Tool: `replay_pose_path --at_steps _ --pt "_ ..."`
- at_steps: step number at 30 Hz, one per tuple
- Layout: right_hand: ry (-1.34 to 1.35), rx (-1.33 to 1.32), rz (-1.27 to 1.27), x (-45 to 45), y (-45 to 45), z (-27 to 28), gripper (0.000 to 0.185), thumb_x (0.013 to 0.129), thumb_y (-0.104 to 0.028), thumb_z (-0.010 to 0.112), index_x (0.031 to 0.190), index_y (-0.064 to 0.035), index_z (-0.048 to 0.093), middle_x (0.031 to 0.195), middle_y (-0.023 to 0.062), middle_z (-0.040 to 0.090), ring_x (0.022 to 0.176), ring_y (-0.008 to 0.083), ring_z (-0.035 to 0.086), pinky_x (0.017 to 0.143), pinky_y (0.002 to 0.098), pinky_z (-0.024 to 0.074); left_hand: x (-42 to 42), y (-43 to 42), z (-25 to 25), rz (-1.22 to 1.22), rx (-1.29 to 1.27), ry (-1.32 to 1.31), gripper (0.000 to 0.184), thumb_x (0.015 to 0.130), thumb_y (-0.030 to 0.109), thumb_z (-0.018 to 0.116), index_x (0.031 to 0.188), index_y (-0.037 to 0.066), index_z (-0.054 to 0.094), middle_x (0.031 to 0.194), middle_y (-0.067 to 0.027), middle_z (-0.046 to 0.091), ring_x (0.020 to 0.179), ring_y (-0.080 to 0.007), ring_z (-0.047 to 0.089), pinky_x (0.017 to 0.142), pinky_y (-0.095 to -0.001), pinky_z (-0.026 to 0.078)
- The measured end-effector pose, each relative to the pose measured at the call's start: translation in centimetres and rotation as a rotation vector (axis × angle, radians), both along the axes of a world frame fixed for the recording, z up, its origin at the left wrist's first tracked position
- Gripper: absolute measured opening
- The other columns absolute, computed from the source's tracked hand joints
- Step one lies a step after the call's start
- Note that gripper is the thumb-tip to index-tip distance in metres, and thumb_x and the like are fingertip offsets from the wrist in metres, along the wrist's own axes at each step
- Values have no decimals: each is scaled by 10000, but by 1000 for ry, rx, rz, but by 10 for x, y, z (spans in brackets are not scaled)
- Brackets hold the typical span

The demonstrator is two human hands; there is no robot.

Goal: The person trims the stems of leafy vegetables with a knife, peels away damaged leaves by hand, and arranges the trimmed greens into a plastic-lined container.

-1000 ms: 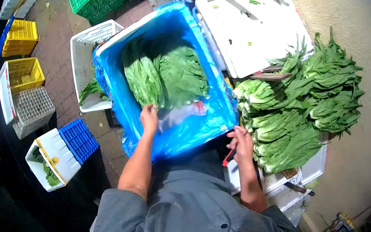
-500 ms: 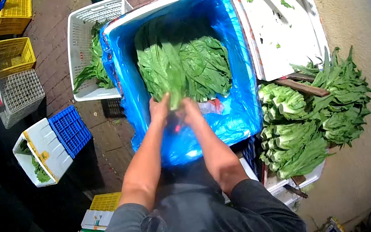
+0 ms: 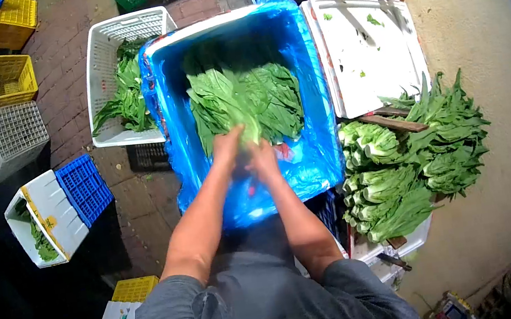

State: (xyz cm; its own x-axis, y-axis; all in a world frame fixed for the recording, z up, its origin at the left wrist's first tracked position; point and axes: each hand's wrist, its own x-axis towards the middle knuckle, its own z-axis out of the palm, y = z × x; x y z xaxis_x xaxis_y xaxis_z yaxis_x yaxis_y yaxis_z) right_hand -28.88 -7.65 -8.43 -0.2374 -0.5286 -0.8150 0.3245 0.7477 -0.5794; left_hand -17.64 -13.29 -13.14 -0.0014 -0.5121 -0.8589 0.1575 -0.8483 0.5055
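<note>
Inside a box lined with blue plastic lie long green leafy vegetables. My left hand is closed round the base of one leafy bunch on the left side of the box. Beside it, my right hand is at the same pale stem end, blurred, with its fingers partly hidden. A small red thing shows under my right hand, too smeared to identify for certain.
Stacked leafy bunches lie at the right, below a white foam lid and wooden slats. A white crate with greens stands left of the box. Yellow and blue crates are farther left.
My right hand, earlier outside the box with a red-and-black tool, has come in beside my left hand. The bunch was lifted at its stem end, and its leaves have since tilted left.
</note>
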Motion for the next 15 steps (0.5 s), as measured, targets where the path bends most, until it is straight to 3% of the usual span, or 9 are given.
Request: replay_pose_path --at_steps 2,4,5,6,9,11,14,15 --pt "103 -29 -13 4 -3 14 402 938 -342 637 1113 10 554 713 29 557 485 103 495 450 291 495 -7 -7 44 -39 20 -139 460 797 371 765 948 -56 683 826 -124 666 661 -200 596 573 -373 485" --pt "-11 -108 -81 -7 3 33 363 964 -331 588 1060 19 573 643 27 537 464 117 470 480 304 502 -8 -10 112 9 -20 104 462 831 477 740 874 31 630 704 -31 570 512 -160 492 443 -293 377" --pt "-103 -86 -178 -14 6 46 352 972 -329 573 1048 15 577 628 26 530 460 122 466 487 309 503 -5 -2 114 -83 -72 77 461 837 527 723 898 88 595 748 19 537 597 -114 487 484 -262 362" --pt "-193 -64 -273 -20 10 60 342 980 -326 558 1037 10 582 614 26 524 456 127 461 494 314 504 1 6 116 -103 -56 133 433 852 494 726 984 110 576 859 22 557 728 -96 517 559 -279 416" --pt "-193 -131 -265 -27 25 113 366 1009 -346 505 1037 10 588 772 118 652 461 118 472 509 322 516 23 29 117 -13 -26 410 460 854 464 740 1078 108 553 937 -4 564 799 -124 537 660 -305 467" --pt "-174 -174 -179 -26 31 151 375 1010 -348 502 1064 13 588 832 147 672 467 117 478 516 315 523 29 33 135 100 -79 551 528 839 476 752 1151 107 539 975 -4 569 830 -138 553 728 -311 491" --pt "-128 -222 -52 -16 38 182 404 1002 -357 509 1117 24 582 865 162 682 475 117 493 534 300 535 31 12 175 183 -348 857 490 924 324 667 1313 90 486 1234 -45 574 1116 -188 556 915 -386 492" --pt "-127 -247 -13 -11 37 192 408 998 -359 513 1120 24 580 865 162 683 475 116 494 537 298 536 40 7 176 176 -260 902 478 930 288 662 1331 100 480 1259 -30 578 1171 -198 556 964 -412 482"
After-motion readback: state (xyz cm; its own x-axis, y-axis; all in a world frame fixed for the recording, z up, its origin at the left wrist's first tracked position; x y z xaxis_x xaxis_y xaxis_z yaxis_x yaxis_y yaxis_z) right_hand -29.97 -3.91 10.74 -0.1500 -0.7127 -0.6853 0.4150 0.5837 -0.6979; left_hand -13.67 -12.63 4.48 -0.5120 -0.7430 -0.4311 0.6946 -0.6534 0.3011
